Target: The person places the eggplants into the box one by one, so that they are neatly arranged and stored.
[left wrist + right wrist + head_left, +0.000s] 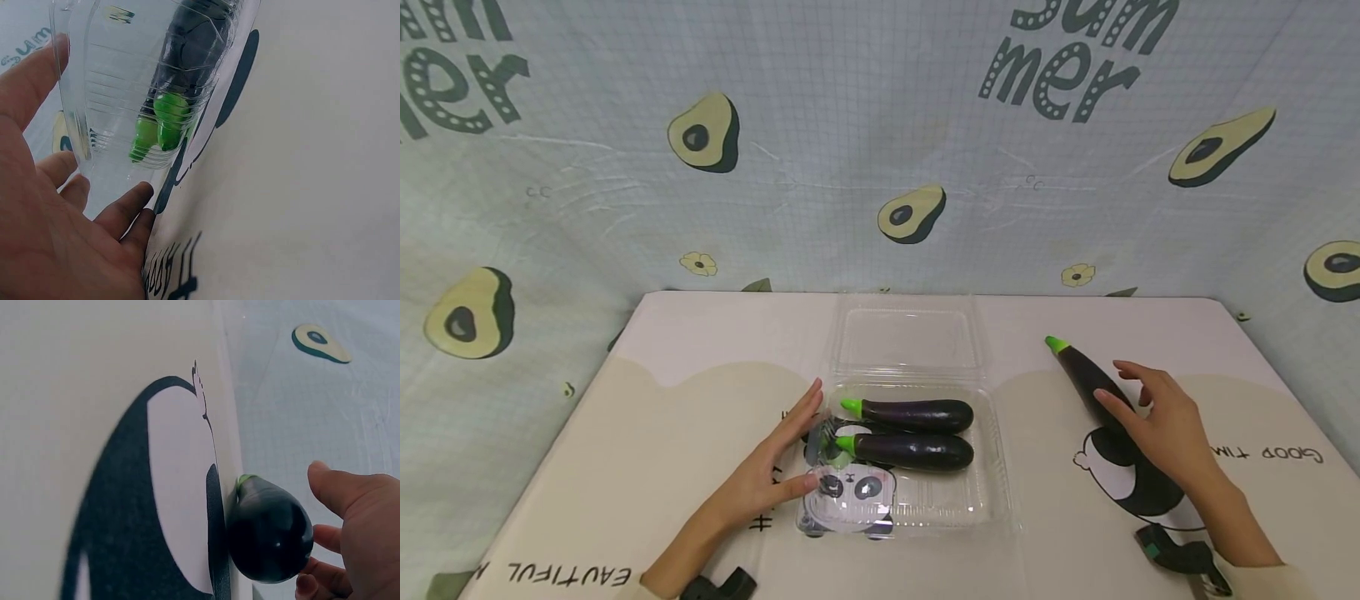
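Observation:
A clear plastic clamshell box (992,492) lies with its lid (910,337) folded back, away from the person. Inside it are two dark eggplants with green stems, a rear eggplant (925,415) and a front eggplant (917,452), side by side. My left hand (767,475) rests at the box's left side, fingers extended; the left wrist view shows the fingertips right at the clear wall (81,112). On the right a third eggplant (1082,375) lies slantwise on the table. Over it hovers my right hand (1165,425), thumb and fingers spread apart around its body (269,531).
A pale table mat (700,417) printed with panda drawings and lettering covers the table. Behind it hangs a light curtain (820,167) with avocado prints. Black straps with devices show at the left wrist (722,586) and right wrist (1180,552).

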A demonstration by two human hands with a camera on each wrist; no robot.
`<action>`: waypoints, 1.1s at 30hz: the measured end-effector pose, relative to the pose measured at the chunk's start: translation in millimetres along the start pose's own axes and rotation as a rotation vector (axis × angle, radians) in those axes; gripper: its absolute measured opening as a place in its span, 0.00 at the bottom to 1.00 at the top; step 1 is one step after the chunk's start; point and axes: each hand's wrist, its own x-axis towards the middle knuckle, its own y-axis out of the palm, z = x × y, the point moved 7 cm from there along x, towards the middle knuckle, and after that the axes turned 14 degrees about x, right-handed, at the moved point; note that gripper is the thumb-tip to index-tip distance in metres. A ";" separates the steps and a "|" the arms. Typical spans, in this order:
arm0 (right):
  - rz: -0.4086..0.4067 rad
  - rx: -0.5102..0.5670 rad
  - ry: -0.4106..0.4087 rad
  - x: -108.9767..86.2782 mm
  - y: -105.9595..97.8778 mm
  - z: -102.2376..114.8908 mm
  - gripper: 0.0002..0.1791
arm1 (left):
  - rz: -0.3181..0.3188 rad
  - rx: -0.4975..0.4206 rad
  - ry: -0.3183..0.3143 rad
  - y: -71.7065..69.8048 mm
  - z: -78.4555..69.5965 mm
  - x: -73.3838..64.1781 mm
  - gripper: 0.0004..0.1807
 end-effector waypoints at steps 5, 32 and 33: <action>0.003 0.000 -0.002 -1.0 2.5 -0.8 0.29 | 0.002 0.000 0.003 0.4 0.8 -0.3 0.49; 0.090 -0.025 0.120 -2.0 11.0 -13.0 0.32 | 0.008 -0.037 0.032 1.1 0.5 -0.4 0.48; 0.094 -0.023 0.126 -2.2 11.4 -13.8 0.32 | 0.008 -0.035 0.032 1.2 0.6 -0.5 0.48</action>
